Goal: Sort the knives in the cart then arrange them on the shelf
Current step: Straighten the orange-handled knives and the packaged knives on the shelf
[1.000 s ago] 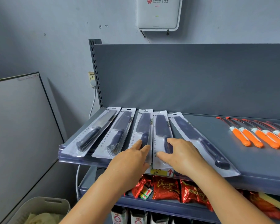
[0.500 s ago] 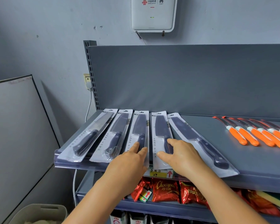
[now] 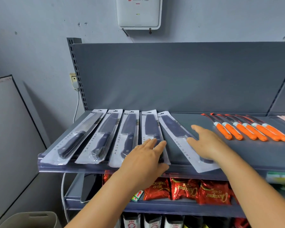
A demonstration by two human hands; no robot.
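Left hand (image 3: pixel 144 159) flat, fingers straight, on the fourth packaged knife (image 3: pixel 150 127). Right hand (image 3: pixel 204 143) spread open over the fifth knife (image 3: pixel 173 127), blurred, contact uncertain. Five packaged knives lie side by side on the shelf (image 3: pixel 253 155); orange-handled knives (image 3: pixel 247 131) to the right.

Dark-handled knives (image 3: pixel 128 137) in clear packs on a grey shelf (image 3: pixel 253 155), orange-handled knives (image 3: pixel 247 130), red snack bags (image 3: pixel 184 190) below.

**Setting: small retail shop**

Grey slotted-upright shelf (image 3: pixel 253 155) with clear price-label strip (image 3: pixel 280 176). Packaged knives (image 3: pixel 95 137) in a row, orange knives (image 3: pixel 247 130) beside. Red snack bags (image 3: pixel 184 190) on the tier below.
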